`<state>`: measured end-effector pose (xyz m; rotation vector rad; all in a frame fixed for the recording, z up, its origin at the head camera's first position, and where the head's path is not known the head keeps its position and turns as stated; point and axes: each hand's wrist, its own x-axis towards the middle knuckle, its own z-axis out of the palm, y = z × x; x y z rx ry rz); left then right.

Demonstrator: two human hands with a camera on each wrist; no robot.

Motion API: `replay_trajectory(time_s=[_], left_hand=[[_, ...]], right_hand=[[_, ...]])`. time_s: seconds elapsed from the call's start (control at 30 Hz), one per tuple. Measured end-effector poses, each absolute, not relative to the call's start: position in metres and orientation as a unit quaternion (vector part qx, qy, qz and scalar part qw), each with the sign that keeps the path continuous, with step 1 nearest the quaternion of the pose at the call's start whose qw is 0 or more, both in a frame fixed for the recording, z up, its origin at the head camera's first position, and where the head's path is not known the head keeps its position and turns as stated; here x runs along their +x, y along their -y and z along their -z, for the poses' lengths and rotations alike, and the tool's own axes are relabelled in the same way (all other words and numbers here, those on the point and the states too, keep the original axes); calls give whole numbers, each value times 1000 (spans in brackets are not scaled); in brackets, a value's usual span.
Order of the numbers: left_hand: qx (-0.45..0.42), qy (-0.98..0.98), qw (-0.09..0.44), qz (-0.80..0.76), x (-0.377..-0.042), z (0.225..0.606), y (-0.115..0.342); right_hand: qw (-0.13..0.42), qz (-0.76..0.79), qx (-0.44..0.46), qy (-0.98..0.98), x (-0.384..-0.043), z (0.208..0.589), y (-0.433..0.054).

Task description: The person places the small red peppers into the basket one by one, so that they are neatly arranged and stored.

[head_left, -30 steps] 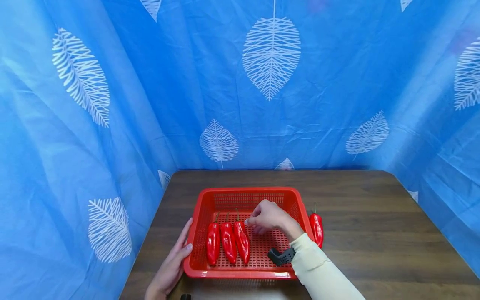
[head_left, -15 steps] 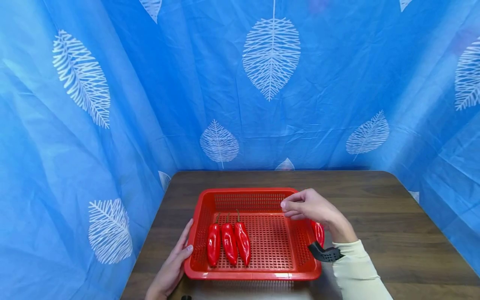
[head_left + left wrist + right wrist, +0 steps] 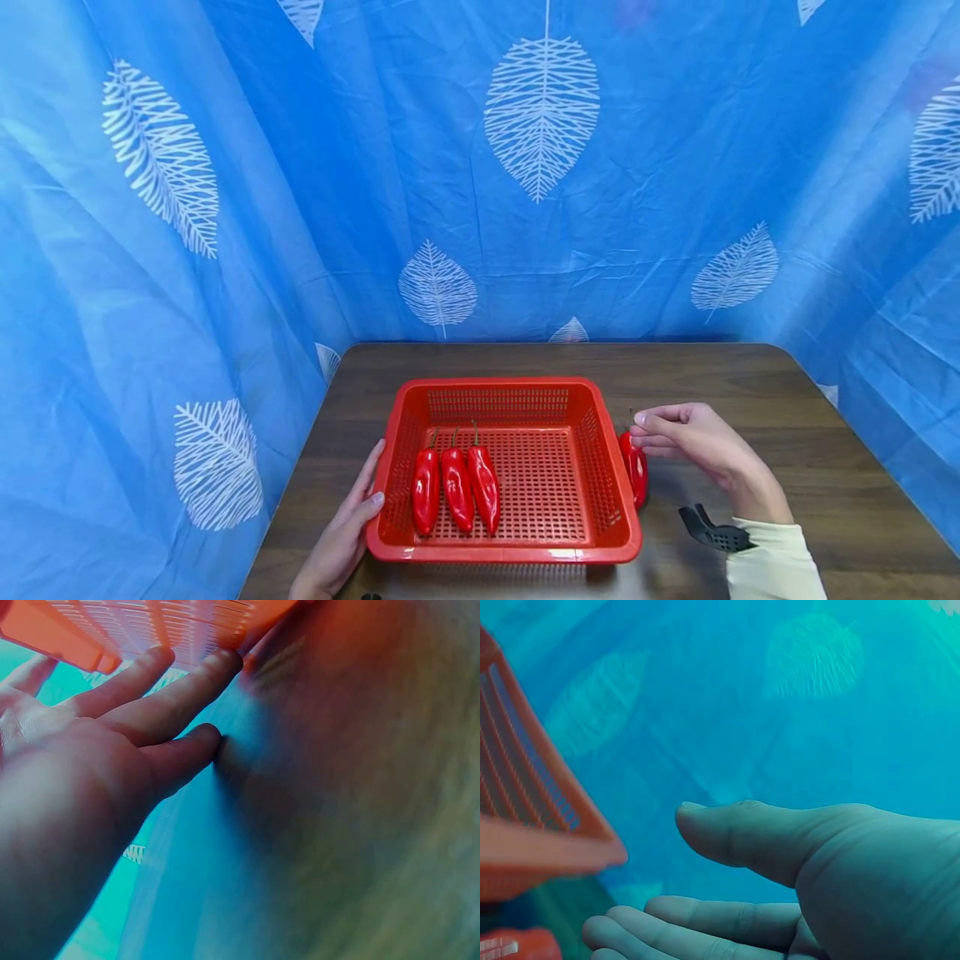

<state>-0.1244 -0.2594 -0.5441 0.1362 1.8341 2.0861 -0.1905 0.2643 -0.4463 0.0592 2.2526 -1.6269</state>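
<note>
Left hand [image 3: 341,529]: straight fingers against the red basket [image 3: 502,552].
Right hand [image 3: 697,437]: thumb and fingers parted, partly hiding from us the pepper [image 3: 639,479] beside the basket.
Three peppers [image 3: 457,487]: inside.
Black object [image 3: 371,596]: cut off; we cannot identify it.
Table [image 3: 750,417]: wood-grained, before blue leaf-print curtain [image 3: 637,167].

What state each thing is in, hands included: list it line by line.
Basket, upright, partly filled
Three peppers, lying side by side inside
Fourth pepper, lying just outside the basket
Left hand, fingers extended against the basket
Right hand, thumb and fingers parted, holding nothing
Curtain, hanging, creased
</note>
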Motion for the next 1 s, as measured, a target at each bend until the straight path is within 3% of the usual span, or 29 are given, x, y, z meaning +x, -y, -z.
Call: replay_trajectory(time_s=[0.4, 1.0], left_hand=[[35, -655, 174, -734, -123, 542, 258], [43, -646, 183, -739, -124, 543, 258]], right_hand=[[183, 545, 84, -814, -187, 480, -285], [158, 453, 142, -865, -195, 510, -269]])
